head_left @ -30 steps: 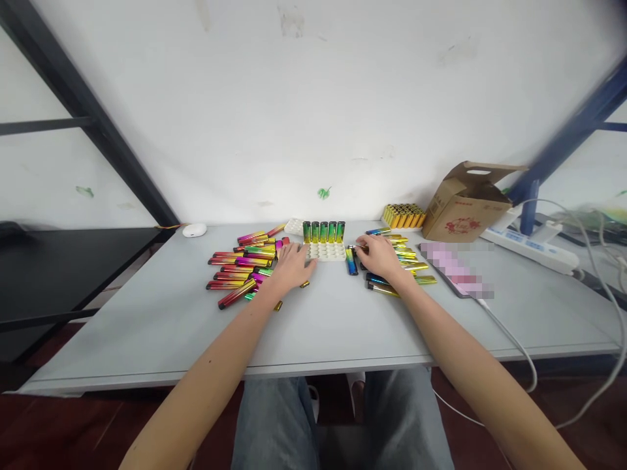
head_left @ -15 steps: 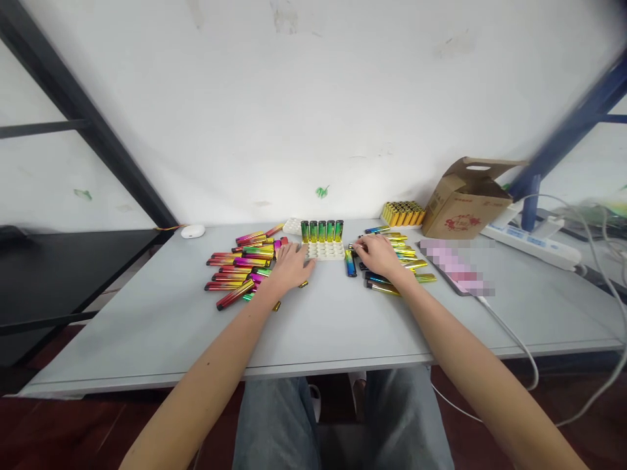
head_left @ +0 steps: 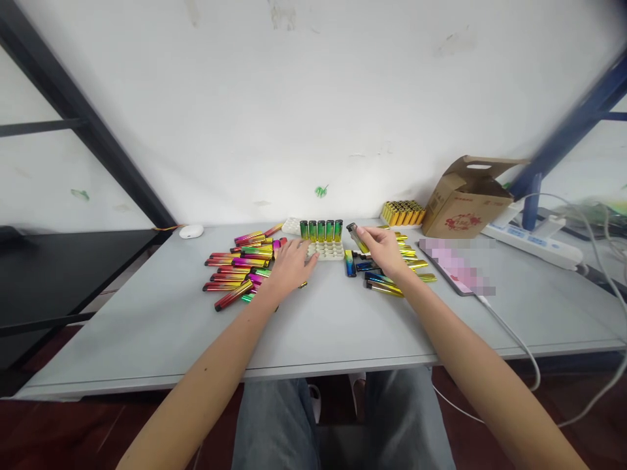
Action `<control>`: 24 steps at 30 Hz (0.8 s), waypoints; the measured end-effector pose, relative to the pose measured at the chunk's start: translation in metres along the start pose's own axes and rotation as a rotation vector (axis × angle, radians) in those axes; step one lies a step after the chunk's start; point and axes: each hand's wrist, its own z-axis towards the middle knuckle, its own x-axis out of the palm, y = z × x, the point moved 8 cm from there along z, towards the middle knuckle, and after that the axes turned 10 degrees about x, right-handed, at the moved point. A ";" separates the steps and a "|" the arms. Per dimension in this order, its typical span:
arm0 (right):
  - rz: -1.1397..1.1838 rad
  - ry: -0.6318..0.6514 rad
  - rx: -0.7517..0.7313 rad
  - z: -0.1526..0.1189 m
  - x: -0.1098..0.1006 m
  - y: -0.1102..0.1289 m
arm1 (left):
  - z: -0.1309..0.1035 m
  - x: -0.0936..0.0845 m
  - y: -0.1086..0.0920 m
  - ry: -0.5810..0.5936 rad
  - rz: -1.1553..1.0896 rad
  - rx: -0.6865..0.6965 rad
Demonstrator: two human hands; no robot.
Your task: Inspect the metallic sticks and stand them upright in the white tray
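A white tray with rows of round holes lies at the centre, with several green-and-yellow lighters upright along its back row. My left hand rests at the tray's left edge, fingers stretched and thumb apart, over part of a pile of red, pink and green lighters. Raised above the right-hand pile, my right hand pinches a dark-ended gold lighter, tilted. Below it lie gold and blue lighters. One blue-and-yellow lighter lies just right of the tray.
A full block of upright yellow lighters stands at the back right beside an open cardboard box. A phone on a cable and a power strip lie farther right. A white earphone case sits at the back left.
My right hand has lifted a gold lighter up from the right-hand pile. My left hand has stayed nearly still beside the tray.
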 end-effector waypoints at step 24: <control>0.652 0.483 0.278 -0.023 0.049 0.002 | 0.007 0.015 -0.032 -0.079 -1.291 -0.213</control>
